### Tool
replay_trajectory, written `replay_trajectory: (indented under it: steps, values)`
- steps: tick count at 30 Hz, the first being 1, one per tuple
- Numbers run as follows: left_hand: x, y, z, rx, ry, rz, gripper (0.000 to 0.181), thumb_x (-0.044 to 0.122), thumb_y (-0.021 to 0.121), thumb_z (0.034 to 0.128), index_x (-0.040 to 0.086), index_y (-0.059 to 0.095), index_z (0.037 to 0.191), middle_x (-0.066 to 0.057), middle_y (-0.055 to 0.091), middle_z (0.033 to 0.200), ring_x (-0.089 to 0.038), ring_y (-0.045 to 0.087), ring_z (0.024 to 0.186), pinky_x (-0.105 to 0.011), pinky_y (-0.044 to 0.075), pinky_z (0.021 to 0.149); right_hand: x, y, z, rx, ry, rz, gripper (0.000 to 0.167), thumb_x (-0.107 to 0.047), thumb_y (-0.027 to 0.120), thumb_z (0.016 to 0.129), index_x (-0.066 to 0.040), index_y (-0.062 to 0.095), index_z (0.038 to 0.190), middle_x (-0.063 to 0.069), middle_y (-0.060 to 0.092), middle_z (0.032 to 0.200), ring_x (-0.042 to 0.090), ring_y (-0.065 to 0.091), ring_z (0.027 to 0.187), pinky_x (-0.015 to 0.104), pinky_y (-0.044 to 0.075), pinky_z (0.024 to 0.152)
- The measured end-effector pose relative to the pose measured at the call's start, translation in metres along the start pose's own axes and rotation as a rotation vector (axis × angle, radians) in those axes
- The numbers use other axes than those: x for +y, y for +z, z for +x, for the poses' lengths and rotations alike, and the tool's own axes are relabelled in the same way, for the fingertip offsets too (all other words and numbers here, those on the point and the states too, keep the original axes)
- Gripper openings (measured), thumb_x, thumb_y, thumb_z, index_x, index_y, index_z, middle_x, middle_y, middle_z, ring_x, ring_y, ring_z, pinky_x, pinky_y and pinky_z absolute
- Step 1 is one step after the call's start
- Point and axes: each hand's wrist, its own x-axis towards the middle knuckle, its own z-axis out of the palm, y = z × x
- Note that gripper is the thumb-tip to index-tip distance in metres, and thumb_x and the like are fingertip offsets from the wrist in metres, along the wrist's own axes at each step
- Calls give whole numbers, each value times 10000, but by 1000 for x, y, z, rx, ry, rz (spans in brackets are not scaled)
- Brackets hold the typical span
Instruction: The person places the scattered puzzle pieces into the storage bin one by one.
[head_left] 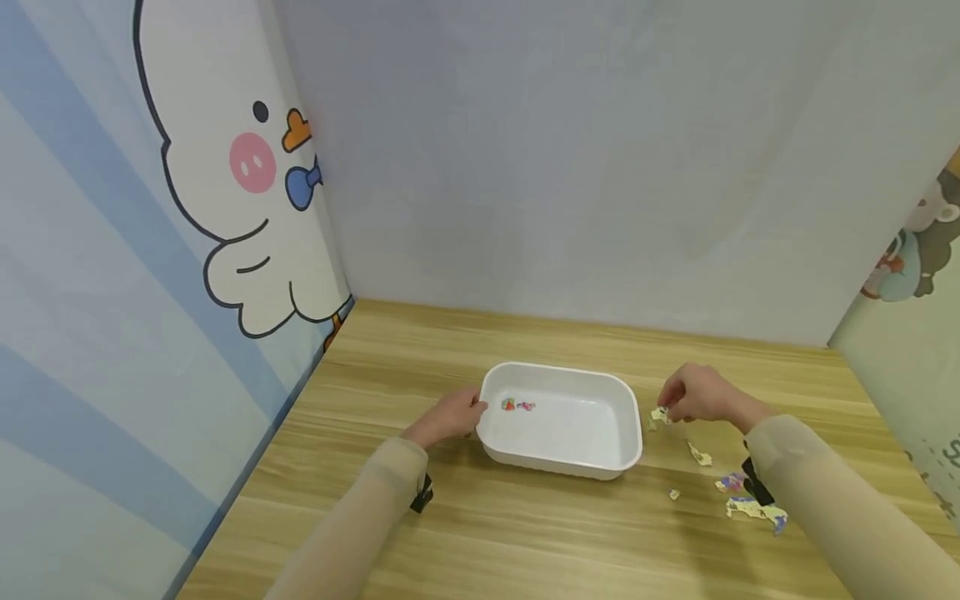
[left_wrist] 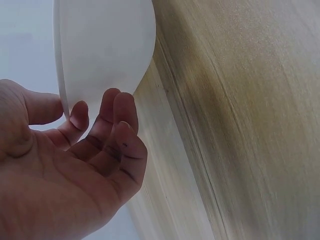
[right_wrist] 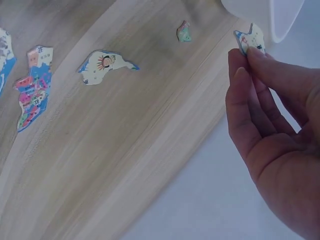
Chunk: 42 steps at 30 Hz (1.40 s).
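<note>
A white plastic basin stands on the wooden table, two small colourful pieces lying in its left end. My left hand pinches the basin's left rim between thumb and fingers; the left wrist view shows the thumb against the rim. Just right of the basin, my right hand holds a flat, irregular cream puzzle piece with blue edging between thumb and forefinger. In the right wrist view the piece is raised near the basin's outer wall.
Several loose map-like puzzle pieces lie on the table at the right: a curved cream one, a small one, a pink-and-blue one and a long one. A small green piece lies near the basin. Pale curtains enclose the table.
</note>
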Motion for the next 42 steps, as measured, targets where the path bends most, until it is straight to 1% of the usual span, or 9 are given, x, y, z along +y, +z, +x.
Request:
replay_trajectory:
  steps: [4,10,13,16,20,29,33,38,42]
  values:
    - [1,0,-1,4,6,-10,201,161,436,1020,3,534,942,-75,533,678,-165,480,560,-263,375,509,-2,-2,3,6,4,10,109,49,696,760,14,700,863,13,642,728,188,610,627,314,511,554]
    - [1,1,-2,-1,8,-33,199,153,430,1018,-10,541,998,-74,536,692,-165,483,559,-265,382,503,-8,-3,7,14,7,38,101,21,712,786,23,701,887,28,655,745,222,624,646,334,517,567]
    - [2,0,-2,1,4,-22,200,159,429,1017,-5,542,997,-73,536,682,-163,477,554,-266,378,503,-12,-3,12,14,2,63,104,13,711,793,27,700,895,38,659,758,250,634,672,352,527,586]
    - [2,-1,-2,-1,-7,-13,197,163,429,1019,3,541,998,-69,532,676,-161,470,551,-267,374,503,-18,-2,20,12,-9,79,104,18,707,796,31,699,899,42,659,769,242,634,685,347,529,595]
    - [2,0,-3,-3,-9,-15,198,161,429,1020,-3,538,1006,-67,528,673,-157,464,549,-262,370,500,-25,0,28,12,-25,70,99,26,702,799,27,701,898,35,657,770,184,622,667,320,524,587]
    - [3,0,-4,4,9,-24,203,153,423,1022,-15,537,1035,-60,528,667,-155,475,550,-262,369,501,-41,4,43,0,-52,66,83,46,682,815,33,687,896,55,651,783,199,611,673,319,516,587]
    - [3,1,-3,3,10,-28,201,158,427,1021,-9,539,1029,-60,532,679,-157,481,560,-263,375,509,-45,7,49,-11,-38,64,89,53,675,817,35,681,904,64,643,789,196,605,685,323,515,599]
    - [2,2,-3,8,-3,-43,181,162,436,1020,9,532,1006,-62,531,688,-160,481,564,-263,375,509,-50,13,62,-28,-18,31,105,65,679,805,18,679,898,48,625,774,170,576,665,307,508,591]
    - [2,1,-3,17,-7,-29,168,175,439,1020,36,521,973,-56,530,680,-156,484,565,-261,376,511,-56,16,72,-38,-3,27,118,78,680,796,12,679,894,53,625,772,167,565,646,306,506,586]
